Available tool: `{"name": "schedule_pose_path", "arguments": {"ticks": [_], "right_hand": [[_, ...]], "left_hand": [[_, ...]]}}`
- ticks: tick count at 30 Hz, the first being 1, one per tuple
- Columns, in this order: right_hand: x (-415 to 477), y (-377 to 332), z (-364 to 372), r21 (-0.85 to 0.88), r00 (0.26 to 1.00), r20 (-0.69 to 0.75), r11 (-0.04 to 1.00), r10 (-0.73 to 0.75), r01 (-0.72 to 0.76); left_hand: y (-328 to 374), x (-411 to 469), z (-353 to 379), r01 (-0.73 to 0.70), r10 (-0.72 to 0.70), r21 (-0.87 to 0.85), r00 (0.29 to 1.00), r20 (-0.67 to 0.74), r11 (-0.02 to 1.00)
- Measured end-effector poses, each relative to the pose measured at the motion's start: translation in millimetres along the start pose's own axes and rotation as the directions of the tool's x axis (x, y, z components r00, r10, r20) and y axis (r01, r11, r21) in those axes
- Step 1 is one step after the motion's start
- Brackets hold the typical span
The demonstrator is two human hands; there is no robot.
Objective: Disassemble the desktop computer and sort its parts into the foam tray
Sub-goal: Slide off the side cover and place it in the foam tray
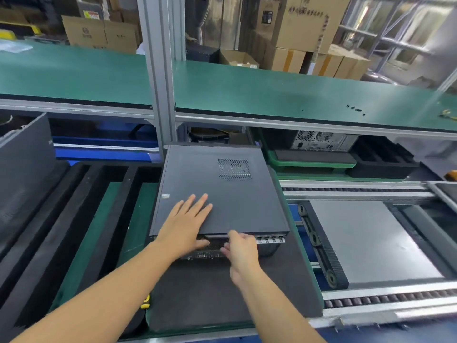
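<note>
A dark grey desktop computer (222, 194) lies on its side on a dark mat (210, 293), its rear ports facing me. Its side panel (247, 209), with a vent grille, is on top. My left hand (185, 226) lies flat on the panel near its front edge, fingers straight, thumb hooked below the edge. At the middle of the panel's near edge, the fingers of my right hand (241, 248) curl around the lip. A black foam tray (81, 219) with long slots lies to the left.
A flat grey panel (366, 241) lies on the roller conveyor at right. Another computer (324, 141) and a black foam insert (383, 159) sit behind it. A green shelf (272, 90) overhangs the far side. A yellow-handled tool (146, 302) peeks out beside my left forearm.
</note>
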State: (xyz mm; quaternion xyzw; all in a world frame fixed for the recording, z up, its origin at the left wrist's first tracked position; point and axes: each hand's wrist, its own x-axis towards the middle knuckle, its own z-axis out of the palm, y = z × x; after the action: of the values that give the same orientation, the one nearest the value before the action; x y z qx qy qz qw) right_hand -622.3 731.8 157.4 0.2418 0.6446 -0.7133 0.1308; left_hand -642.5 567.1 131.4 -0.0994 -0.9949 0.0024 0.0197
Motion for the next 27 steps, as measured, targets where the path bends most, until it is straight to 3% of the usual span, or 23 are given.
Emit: {"name": "schedule_pose_path", "arguments": {"ticks": [2,6,10,27], "right_hand": [[3.9,1.5,8.0,0.354,0.977,0.036,0.912,0.21,-0.209],[8.7,-9.3,15.9,0.549,0.938,0.066,0.773,0.339,-0.318],[12.6,-2.3,17.0,0.557,0.924,0.115,0.747,0.364,-0.364],[15.4,27.9,12.9,0.518,0.977,-0.035,0.84,0.212,-0.164]], "left_hand": [[1.7,-4.1,8.8,0.025,-0.024,-0.014,0.999,0.031,1.0],[3.2,-8.6,13.1,0.027,-0.027,0.03,0.999,0.019,0.999],[4.7,-9.6,13.5,0.02,-0.021,0.058,1.0,0.013,0.998],[8.1,-14.7,14.6,0.016,-0.017,0.095,1.0,0.016,0.995]]}}
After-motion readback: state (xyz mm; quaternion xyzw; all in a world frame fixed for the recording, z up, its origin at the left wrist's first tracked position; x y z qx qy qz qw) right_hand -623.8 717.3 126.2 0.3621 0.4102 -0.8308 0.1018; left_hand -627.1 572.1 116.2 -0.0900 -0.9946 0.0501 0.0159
